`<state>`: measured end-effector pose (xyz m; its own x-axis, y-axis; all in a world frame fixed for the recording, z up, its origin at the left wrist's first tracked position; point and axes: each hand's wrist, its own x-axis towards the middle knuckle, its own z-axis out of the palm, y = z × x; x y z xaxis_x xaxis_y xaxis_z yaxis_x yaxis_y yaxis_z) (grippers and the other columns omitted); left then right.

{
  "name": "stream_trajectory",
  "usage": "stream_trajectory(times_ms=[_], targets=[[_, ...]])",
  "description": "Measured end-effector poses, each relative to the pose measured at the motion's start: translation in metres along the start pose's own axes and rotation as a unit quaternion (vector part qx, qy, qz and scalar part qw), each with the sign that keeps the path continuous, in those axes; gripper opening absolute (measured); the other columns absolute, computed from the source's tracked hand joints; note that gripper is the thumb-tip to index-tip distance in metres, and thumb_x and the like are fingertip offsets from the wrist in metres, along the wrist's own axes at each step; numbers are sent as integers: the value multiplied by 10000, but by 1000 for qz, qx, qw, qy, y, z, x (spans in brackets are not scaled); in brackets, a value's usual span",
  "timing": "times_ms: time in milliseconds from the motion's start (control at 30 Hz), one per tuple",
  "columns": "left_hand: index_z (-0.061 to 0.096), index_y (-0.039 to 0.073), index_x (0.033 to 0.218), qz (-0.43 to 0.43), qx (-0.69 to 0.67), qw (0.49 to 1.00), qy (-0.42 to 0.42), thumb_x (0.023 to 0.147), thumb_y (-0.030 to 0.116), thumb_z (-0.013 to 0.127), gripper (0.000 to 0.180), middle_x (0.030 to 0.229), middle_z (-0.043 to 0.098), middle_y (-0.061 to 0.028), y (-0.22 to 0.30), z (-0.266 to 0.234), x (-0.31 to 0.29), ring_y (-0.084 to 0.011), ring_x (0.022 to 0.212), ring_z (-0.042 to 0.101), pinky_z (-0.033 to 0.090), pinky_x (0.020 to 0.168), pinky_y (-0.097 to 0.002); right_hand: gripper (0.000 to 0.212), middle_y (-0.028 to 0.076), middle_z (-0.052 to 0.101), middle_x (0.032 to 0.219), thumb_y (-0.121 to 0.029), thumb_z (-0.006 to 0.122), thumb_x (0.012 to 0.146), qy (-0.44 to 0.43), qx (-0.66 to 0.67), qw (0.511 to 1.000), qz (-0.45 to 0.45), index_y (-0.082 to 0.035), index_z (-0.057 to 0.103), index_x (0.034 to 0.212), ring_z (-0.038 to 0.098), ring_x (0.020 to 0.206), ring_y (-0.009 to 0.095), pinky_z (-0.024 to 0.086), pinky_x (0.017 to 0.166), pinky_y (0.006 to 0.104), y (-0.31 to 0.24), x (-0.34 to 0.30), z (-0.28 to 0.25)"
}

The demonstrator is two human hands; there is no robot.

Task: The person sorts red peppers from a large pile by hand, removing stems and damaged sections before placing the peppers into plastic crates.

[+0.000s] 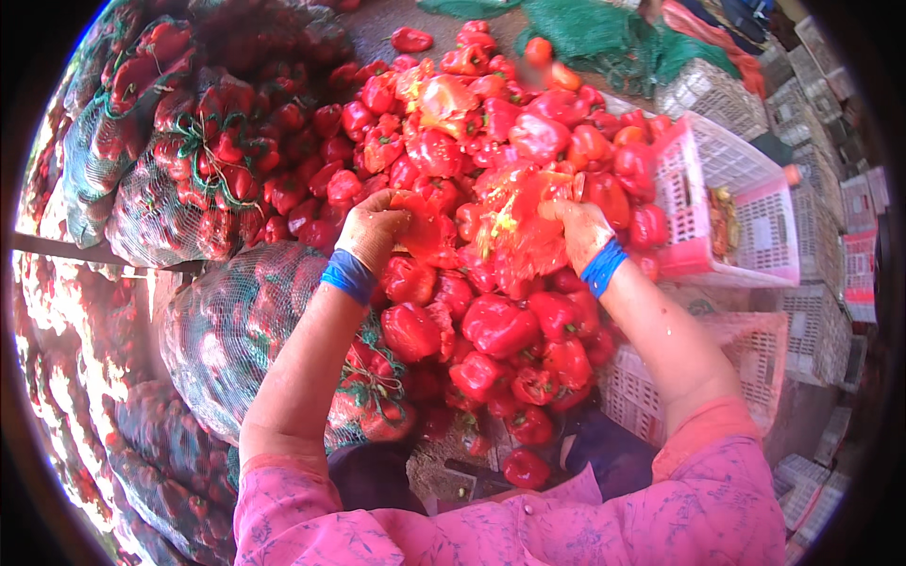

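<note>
Over a big heap of red bell peppers point(500, 325) both of my hands are raised, each wearing a blue band at the wrist. My left hand point(379, 226) has its fingers closed on a torn piece of red bell pepper point(427, 234). The fingers of my right hand point(578, 224) are closed at the edge of an opened red bell pepper point(519, 231), whose pale yellow seeds and core show. A small pale thing point(578, 186) sticks up by the right thumb; I cannot make out what it is.
Mesh sacks point(250, 325) full of red peppers stand along the left. To the right are a pink and white plastic crate point(694, 250) with scraps inside, another crate point(755, 354) below it, and stacked crates point(812, 325). Green netting point(604, 42) lies at the back.
</note>
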<state>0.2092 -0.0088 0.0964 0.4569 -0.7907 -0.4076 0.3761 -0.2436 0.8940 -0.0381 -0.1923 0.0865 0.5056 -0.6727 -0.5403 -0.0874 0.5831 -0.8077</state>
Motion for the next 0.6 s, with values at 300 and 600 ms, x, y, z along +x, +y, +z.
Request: stream_trajectory(times_ms=[300, 600], targets=[[658, 11, 1071, -17, -37, 997, -65, 865, -4, 590, 217, 903, 694, -75, 26, 110, -81, -196, 747, 676, 560, 680, -316, 438, 178, 701, 1183, -227, 524, 886, -110, 222, 969, 22, 20, 644, 1228, 680, 1110, 321, 550, 1002, 461, -25, -136, -44], [654, 94, 1087, -45, 55, 993, -90, 929, 586, 629, 517, 837, 606, 9, 30, 192, -135, -125, 661, 566, 425, 524, -289, 224, 81, 722, 917, -150, 709, 814, 104, 69, 986, -112, 19, 724, 960, 702, 801, 205, 570, 750, 329, -53, -188, -46]])
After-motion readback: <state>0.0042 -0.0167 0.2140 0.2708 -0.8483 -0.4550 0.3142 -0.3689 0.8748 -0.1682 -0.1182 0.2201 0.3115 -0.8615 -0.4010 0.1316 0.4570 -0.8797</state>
